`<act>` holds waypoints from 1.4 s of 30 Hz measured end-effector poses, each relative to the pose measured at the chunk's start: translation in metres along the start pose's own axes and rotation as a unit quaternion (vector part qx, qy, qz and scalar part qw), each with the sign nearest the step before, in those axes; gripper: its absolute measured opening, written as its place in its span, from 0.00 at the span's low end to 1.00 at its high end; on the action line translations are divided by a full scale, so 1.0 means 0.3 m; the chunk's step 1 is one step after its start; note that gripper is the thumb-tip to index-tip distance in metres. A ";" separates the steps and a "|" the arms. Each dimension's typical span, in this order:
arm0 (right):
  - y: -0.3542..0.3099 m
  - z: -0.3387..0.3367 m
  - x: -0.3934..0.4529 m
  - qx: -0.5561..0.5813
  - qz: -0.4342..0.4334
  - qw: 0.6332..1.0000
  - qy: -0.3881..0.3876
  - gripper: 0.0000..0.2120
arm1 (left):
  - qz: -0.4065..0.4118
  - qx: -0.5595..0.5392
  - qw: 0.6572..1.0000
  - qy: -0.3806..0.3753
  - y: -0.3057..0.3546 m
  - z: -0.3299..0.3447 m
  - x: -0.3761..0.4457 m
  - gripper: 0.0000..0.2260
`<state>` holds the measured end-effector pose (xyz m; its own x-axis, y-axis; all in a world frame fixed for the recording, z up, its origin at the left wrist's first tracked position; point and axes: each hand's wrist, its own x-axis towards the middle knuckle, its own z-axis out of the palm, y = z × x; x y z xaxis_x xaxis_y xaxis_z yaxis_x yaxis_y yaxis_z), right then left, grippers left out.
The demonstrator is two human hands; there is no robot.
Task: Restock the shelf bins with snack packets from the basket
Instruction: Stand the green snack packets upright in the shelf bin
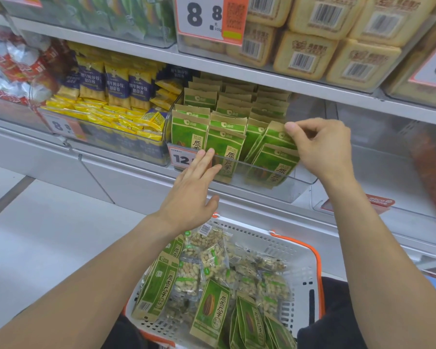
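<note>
A clear shelf bin (262,183) on the middle shelf holds rows of green-and-tan seed packets (227,127). My right hand (320,144) pinches the top of a tilted green packet (275,137) at the bin's right front. My left hand (194,185) lies with straight fingers against the bin's front wall and holds nothing. Below, a white basket with orange trim (300,250) rests on my lap. It holds more green seed packets (212,308) and several clear peanut packets (212,258).
Left of the green bin stands a bin of yellow and blue snack packs (116,102), with red packets (15,69) further left. Above are bins of beige biscuit packs (337,51) and a price card reading 8.8 (204,16). An empty clear bin (388,157) sits to the right.
</note>
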<state>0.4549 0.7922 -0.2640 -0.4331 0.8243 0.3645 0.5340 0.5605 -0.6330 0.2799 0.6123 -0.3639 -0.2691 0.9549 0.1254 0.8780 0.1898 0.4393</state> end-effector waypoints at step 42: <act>-0.003 0.089 -0.110 0.028 0.105 0.991 -0.078 0.29 | 0.019 -0.036 0.998 0.056 0.001 0.014 0.001 0.20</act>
<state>0.4493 0.7625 -0.2937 -0.4254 0.8979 0.1132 0.5850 0.3682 -0.7227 0.2816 0.6137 -0.3674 -0.2823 0.9287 0.2406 0.8593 0.1333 0.4938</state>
